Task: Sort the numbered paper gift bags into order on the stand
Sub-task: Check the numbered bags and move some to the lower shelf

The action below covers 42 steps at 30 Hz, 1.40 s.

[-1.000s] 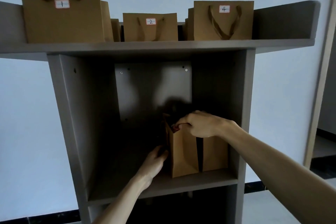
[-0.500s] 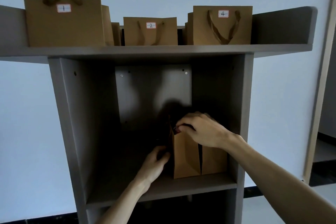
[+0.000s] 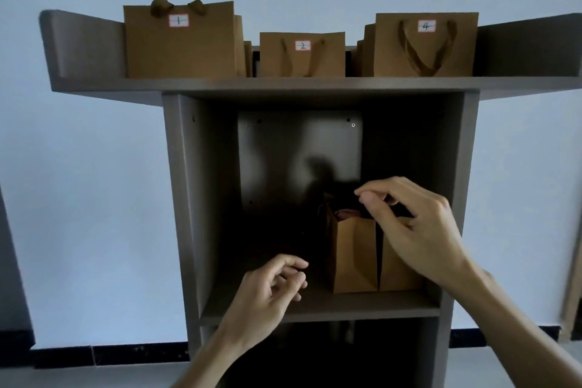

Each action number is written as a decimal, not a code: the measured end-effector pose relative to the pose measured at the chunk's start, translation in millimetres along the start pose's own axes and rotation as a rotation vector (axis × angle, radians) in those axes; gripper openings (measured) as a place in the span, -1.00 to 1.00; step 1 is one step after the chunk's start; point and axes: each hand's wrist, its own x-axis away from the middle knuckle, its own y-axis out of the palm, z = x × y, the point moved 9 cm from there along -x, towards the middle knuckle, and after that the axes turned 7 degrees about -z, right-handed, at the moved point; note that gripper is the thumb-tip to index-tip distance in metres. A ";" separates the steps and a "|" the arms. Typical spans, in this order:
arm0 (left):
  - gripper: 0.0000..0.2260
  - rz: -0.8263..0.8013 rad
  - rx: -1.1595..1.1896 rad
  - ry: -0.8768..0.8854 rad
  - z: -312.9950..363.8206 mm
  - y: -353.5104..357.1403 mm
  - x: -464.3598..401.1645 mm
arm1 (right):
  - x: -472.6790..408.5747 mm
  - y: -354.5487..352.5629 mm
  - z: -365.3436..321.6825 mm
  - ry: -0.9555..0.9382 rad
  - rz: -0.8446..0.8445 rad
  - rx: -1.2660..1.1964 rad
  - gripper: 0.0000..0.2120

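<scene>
Three brown paper bags stand on the top shelf (image 3: 94,85) of the grey stand: bag 1 (image 3: 179,47) on the left, the smaller bag 2 (image 3: 302,63) in the middle, bag 4 (image 3: 387,50) on the right. In the dark compartment below, two more brown bags (image 3: 354,255) stand side by side at the right, their number labels hidden. My right hand (image 3: 419,230) hovers over their tops, thumb and forefinger close together with nothing seen between them. My left hand (image 3: 274,287) hangs loosely curled left of the bags, holding nothing.
More brown bags stand partly hidden behind bags 1 and 4. The compartment's shelf board (image 3: 315,309) is bare on its left half. A darker compartment lies below. A pale wall stands behind the stand.
My right hand has let go of the lower bag's top and lifted a little. My left hand has drawn back from the bag's side. The view has shifted, showing the stand from farther left.
</scene>
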 end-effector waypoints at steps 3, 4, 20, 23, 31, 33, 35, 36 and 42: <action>-0.86 -0.008 -0.042 0.055 26.8 -14.4 -4.9 | -24.1 -14.7 -20.4 -0.056 0.041 0.021 -0.88; -0.85 -0.005 -0.040 0.071 37.8 -20.3 -8.9 | -33.8 -19.6 -26.6 -0.079 0.048 0.022 -0.88; -0.85 -0.180 0.134 -0.007 208.4 -94.8 -101.0 | -232.9 -93.8 -35.8 -0.012 -0.080 0.017 -0.90; -0.86 -0.193 0.172 -0.059 240.3 -116.6 -120.2 | -280.4 -112.0 -35.9 0.044 -0.106 -0.010 -0.83; -0.84 -0.183 0.195 -0.184 295.9 -168.0 -171.3 | -366.5 -122.7 -35.2 0.106 -0.255 -0.005 -0.85; -0.85 -0.192 0.185 -0.184 306.4 -180.4 -181.9 | -377.9 -123.0 -30.5 0.148 -0.278 0.003 -0.84; -0.87 -0.206 0.157 -0.177 315.9 -192.8 -191.2 | -386.6 -122.5 -24.9 0.194 -0.297 0.012 -0.84; -0.87 -0.214 0.138 -0.174 319.7 -198.6 -196.1 | -390.3 -121.8 -22.6 0.218 -0.306 0.011 -0.84; -0.86 -0.219 0.015 -0.109 326.8 -222.2 -226.5 | -404.2 -118.2 -12.9 0.292 -0.345 0.015 -0.84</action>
